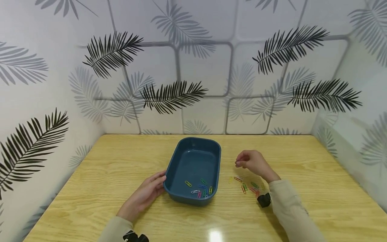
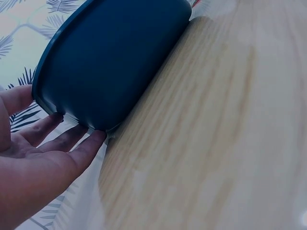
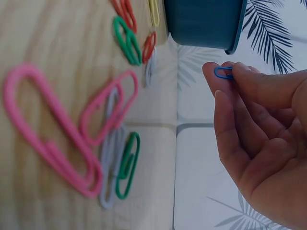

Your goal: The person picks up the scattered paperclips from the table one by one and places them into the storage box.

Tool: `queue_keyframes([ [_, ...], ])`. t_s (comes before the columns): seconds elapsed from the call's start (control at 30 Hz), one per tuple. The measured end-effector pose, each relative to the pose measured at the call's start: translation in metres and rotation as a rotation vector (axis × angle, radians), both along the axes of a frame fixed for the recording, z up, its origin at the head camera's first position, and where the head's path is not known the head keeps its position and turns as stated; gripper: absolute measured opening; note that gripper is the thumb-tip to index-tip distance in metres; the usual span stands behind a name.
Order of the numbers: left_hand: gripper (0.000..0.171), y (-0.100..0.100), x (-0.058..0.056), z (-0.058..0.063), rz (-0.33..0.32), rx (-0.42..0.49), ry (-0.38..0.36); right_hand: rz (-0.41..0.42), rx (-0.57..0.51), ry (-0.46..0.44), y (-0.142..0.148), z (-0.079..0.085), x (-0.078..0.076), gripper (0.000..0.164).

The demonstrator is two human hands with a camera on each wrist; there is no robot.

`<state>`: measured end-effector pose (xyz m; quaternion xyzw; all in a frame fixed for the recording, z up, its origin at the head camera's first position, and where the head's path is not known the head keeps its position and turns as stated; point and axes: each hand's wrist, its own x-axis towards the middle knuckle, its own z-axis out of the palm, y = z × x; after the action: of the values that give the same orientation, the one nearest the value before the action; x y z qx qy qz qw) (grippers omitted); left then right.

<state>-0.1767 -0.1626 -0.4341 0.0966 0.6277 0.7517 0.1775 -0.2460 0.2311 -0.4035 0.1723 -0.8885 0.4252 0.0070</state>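
A dark blue rectangular tray [image 1: 193, 164] stands on the table, with several coloured paper clips [image 1: 195, 192] lying in its near end. My left hand [image 1: 146, 193] holds its near left corner, thumb at the rim and fingertips against the outside wall, as the left wrist view shows. To the right of the tray, my right hand [image 1: 254, 163] is raised over the table. Between thumb and forefinger it pinches a small blue paper clip [image 3: 217, 73], partly covered by the fingertips. Loose paper clips [image 1: 243, 189] in several colours lie on the table below that hand.
The wooden table [image 1: 127, 158] runs back to a wall [image 1: 205, 74] with a leaf pattern. Close to the right wrist camera lie a large pink paper clip [image 3: 53, 129], a white one and a green one [image 3: 128, 165].
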Motion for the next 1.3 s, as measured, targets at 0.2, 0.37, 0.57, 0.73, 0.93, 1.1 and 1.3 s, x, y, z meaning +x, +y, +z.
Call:
queue_keyframes([
  [0.2, 0.057, 0.000, -0.001, 0.001, 0.003, -0.004, 0.001, 0.034, 0.048, 0.004, -0.003, 0.000, 0.008, 0.006],
  [0.37, 0.057, 0.001, -0.002, 0.002, -0.003, -0.007, 0.012, 0.075, 0.051, 0.011, -0.005, 0.003, 0.015, 0.006],
  [0.57, 0.057, 0.003, -0.004, 0.002, -0.020, -0.012, 0.022, 0.137, 0.002, -0.011, -0.014, 0.009, 0.023, 0.006],
  [0.73, 0.057, 0.004, -0.006, 0.002, -0.032, -0.005, 0.028, 0.166, -0.010, 0.031, -0.023, 0.020, 0.030, 0.005],
  [0.93, 0.056, 0.004, -0.005, 0.001, -0.029, -0.002, 0.029, 0.234, 0.057, 0.094, -0.034, 0.035, 0.033, 0.008],
  [1.1, 0.056, 0.002, -0.004, -0.001, -0.027, 0.004, 0.037, 0.281, 0.120, 0.076, -0.047, 0.048, 0.030, 0.007],
  [1.3, 0.055, 0.000, -0.001, -0.002, -0.007, 0.002, 0.023, 0.374, 0.205, 0.057, -0.068, 0.066, 0.024, 0.008],
])
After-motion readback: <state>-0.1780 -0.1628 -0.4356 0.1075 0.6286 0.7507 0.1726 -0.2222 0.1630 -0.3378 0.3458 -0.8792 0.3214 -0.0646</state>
